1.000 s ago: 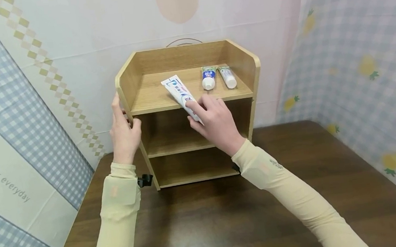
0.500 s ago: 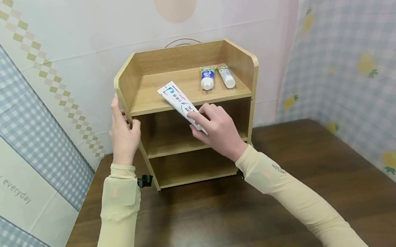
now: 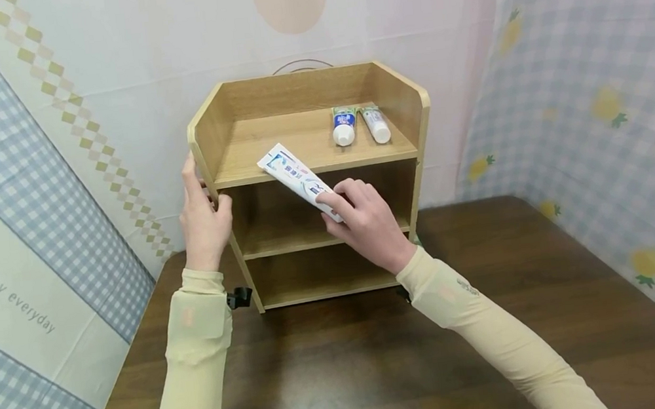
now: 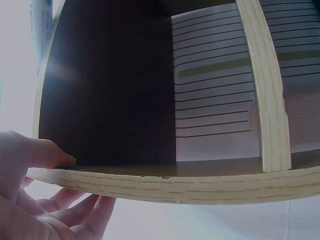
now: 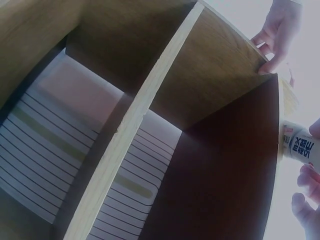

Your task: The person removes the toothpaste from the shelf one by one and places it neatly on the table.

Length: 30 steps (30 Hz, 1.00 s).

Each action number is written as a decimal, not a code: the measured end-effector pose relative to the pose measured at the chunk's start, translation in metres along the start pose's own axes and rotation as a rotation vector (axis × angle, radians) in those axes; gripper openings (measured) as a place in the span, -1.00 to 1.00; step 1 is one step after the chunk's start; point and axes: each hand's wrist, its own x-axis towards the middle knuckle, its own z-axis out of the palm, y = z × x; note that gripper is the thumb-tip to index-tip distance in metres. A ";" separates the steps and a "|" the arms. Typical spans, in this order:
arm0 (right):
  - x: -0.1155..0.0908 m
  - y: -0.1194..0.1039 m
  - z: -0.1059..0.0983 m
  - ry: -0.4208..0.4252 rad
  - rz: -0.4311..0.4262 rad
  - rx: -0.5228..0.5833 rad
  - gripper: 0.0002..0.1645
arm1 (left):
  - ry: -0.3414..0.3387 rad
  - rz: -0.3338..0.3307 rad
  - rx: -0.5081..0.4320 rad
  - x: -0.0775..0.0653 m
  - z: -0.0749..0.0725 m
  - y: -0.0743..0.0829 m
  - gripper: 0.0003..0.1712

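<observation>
My right hand (image 3: 367,223) pinches the lower end of a white toothpaste tube (image 3: 295,175) with blue print. Tilted, the tube reaches up and left across the front edge of the top shelf of a wooden shelf unit (image 3: 274,137); whether it touches that edge I cannot tell. My left hand (image 3: 205,226) grips the unit's left side panel, thumb on the inner face and fingers outside, as the left wrist view shows. On the top shelf, to the right, lie a blue-and-white toothpaste tube (image 3: 344,126) and a slimmer white tube (image 3: 376,126), caps towards me.
The unit stands at the back of a dark brown table (image 3: 343,367). Below the top are two compartments, split by a middle board (image 3: 308,244); the wrist views show a striped back panel (image 4: 215,100). Patterned cloth (image 3: 590,107) hangs behind and at both sides.
The right hand has drawn the toothpaste tube down and towards me, turning it flatter to the left. My left hand keeps its grip on the side panel.
</observation>
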 end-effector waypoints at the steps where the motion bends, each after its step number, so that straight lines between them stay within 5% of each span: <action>1: -0.001 0.000 -0.001 -0.002 0.003 0.005 -0.70 | 0.000 0.002 0.000 0.000 0.000 0.000 -0.11; 30: -0.042 -0.001 -0.032 -0.005 0.009 0.092 -0.68 | -0.005 -0.020 0.016 0.000 0.001 0.002 -0.11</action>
